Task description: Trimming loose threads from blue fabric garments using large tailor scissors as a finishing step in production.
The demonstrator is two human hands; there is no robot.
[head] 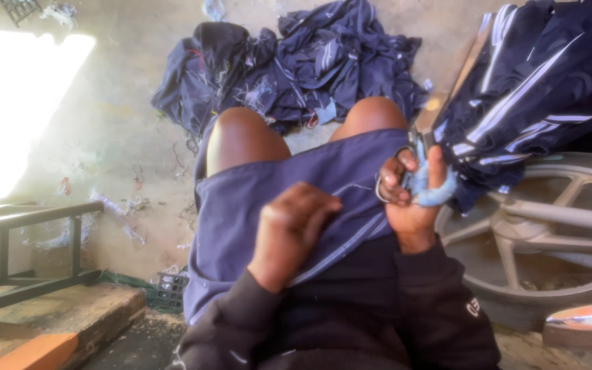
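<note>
Right hand (409,195) holds scissors (416,179) pointing upward.

No packages, signs or screens in view; one small white logo patch (473,307) on the black sleeve (440,301), right forearm, lower right of frame

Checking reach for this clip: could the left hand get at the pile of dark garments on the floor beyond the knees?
Probably not as things stand: the left hand grips the blue garment on the lap, and the pile lies beyond both knees.
</note>
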